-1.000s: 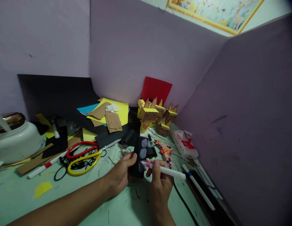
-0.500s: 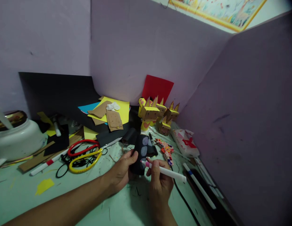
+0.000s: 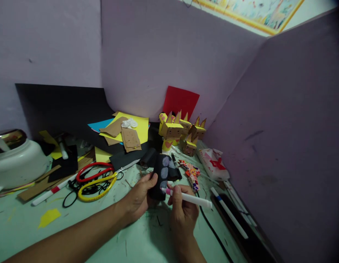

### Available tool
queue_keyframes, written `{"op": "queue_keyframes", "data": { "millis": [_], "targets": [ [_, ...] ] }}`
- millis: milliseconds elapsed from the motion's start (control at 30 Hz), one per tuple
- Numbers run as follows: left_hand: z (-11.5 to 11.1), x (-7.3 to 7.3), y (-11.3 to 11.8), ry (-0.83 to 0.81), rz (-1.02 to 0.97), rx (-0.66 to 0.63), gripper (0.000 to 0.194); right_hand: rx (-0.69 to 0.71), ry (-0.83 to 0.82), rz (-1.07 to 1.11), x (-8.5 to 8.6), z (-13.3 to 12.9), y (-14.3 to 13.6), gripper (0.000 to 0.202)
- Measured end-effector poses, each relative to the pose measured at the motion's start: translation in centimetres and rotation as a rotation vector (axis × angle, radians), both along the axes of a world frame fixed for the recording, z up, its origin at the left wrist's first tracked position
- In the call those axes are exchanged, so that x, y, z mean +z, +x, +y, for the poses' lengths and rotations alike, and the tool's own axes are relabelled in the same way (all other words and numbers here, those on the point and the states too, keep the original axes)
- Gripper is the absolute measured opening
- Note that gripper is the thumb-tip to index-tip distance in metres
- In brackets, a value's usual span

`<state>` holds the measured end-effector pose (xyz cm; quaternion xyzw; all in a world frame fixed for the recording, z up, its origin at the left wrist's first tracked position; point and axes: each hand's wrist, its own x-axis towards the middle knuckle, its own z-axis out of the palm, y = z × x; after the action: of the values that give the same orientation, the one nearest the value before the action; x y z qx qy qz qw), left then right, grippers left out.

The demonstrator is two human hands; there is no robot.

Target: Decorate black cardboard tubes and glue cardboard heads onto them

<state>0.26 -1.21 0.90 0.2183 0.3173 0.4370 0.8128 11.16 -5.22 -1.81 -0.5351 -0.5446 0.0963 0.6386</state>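
Purple walls (image 3: 147,54) back a green worktop (image 3: 142,243), with scissors (image 3: 115,176) left of the black card (image 3: 159,171). At the card's near left edge the left hand (image 3: 140,197) clasps it, its long axis pointing away from the person; from the card's right, the marker (image 3: 196,199) lies crosswise to that axis, pink tip at its lowest visible oval (image 3: 163,184), gripped by the right hand (image 3: 183,212).

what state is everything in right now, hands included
left hand, gripping the black piece
right hand, gripping the pink-banded marker
black piece, held up, pale ovals on it
pink-banded marker, uncapped, tip at the black piece
scissors, lying down, blades look shut
white tissue, crumpled
red sheet, propped up
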Motion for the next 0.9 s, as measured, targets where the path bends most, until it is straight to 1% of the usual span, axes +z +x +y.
{"op": "queue_keyframes", "data": {
  "millis": [167,333,500,600,700,800,900],
  "targets": [
    [0.0,-0.1,-0.1,-0.009,0.004,-0.002,0.01,-0.003,-0.037,0.013,0.2,-0.1,-0.2,0.029],
    [0.0,0.1,0.0,-0.02,-0.013,0.016,0.01,0.011,-0.071,0.129,0.0,-0.3,-0.6,0.032],
    [0.6,-0.2,-0.2,-0.11,-0.01,0.011,0.014,-0.063,0.002,0.318,-0.1,-0.2,-0.1,0.034],
    [0.9,-0.7,-0.5,-0.144,-0.022,-0.035,0.022,-0.046,0.032,0.393,-0.2,-0.1,0.4,0.035],
    [1.1,-0.8,-0.7,-0.15,-0.021,-0.059,0.027,-0.014,0.048,0.393,-0.2,0.0,0.4,0.032],
    [0.9,-0.6,-0.6,-0.156,0.0,-0.05,0.027,0.016,0.055,0.355,0.1,0.0,0.2,0.029],
    [0.7,-0.2,-0.5,-0.162,0.016,-0.039,0.024,0.008,0.028,0.306,0.4,0.0,-0.1,0.029]
  ]
}}
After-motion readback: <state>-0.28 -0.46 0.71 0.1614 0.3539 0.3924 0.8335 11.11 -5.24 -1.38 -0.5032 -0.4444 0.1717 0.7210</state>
